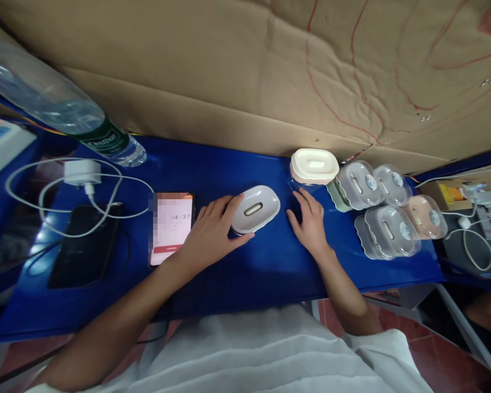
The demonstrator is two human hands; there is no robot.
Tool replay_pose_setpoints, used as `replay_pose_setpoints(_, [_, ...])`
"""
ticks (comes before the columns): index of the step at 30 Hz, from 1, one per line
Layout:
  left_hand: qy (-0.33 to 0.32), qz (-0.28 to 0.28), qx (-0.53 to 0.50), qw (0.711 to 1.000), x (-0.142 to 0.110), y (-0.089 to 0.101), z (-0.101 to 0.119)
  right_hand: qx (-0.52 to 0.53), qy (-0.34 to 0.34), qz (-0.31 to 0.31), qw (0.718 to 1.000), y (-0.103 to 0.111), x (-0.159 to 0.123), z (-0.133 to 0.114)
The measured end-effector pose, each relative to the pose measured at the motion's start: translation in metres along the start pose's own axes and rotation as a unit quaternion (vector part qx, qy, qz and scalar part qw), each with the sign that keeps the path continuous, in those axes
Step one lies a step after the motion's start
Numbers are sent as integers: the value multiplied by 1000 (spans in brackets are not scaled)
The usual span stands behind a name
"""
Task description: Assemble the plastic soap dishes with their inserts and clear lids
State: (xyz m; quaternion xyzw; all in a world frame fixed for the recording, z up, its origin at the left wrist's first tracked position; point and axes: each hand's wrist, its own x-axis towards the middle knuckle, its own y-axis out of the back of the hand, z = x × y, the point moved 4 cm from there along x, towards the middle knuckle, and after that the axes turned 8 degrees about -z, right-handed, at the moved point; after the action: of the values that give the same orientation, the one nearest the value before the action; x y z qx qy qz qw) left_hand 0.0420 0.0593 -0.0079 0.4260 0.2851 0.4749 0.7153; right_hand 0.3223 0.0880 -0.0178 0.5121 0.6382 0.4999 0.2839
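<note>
A pale grey oval soap dish (265,215) with a slot in its middle sits on the blue table. My left hand (216,224) is closed around its left end, thumb at the near edge and fingers along the far side. To the right, my right hand (309,221) has its fingers apart and holds nothing. Its fingertips lie close to the base of a cream-coloured soap box (314,166) with a clear lower part; whether they touch it I cannot tell.
Several soap boxes with clear lids (392,232) stand at the right. Left of my left hand lies a lit phone (173,221). Farther left are a white charger (82,172) with a looped cable, a black device (85,251) and a leaning water bottle (101,134). Brown cardboard (212,82) backs the table.
</note>
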Motion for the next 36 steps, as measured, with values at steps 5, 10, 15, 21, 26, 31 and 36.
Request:
replay_pose_setpoints(5, [-6, -23, 10, 1000, -1, 0, 6, -39, -33, 12, 999, -5, -1, 7])
replay_pose_setpoints(10, [-13, -12, 8, 1000, 0, -1, 8, -38, -21, 6, 999, 0, 0, 3])
replay_pose_setpoints(15, [-48, -7, 28, 998, 1, -2, 10, 23, 54, 2, 998, 12, 1, -5])
replay_pose_setpoints(21, [-58, -1, 39, 998, 1, 2, 8, 1, 74, 1, 997, 20, 3, 4])
replay_pose_setpoints(26, [-94, 7, 61, 994, 2, 6, 6, -31, 79, -36, 996, 12, 1, 6])
replay_pose_setpoints(31, [-102, -8, 68, 992, 3, 9, 2, -28, 94, -32, 995, 13, -2, 5])
replay_pose_setpoints(36, [-107, -34, 42, 993, 4, 9, 4, -20, 128, -64, 989, 15, -5, -13])
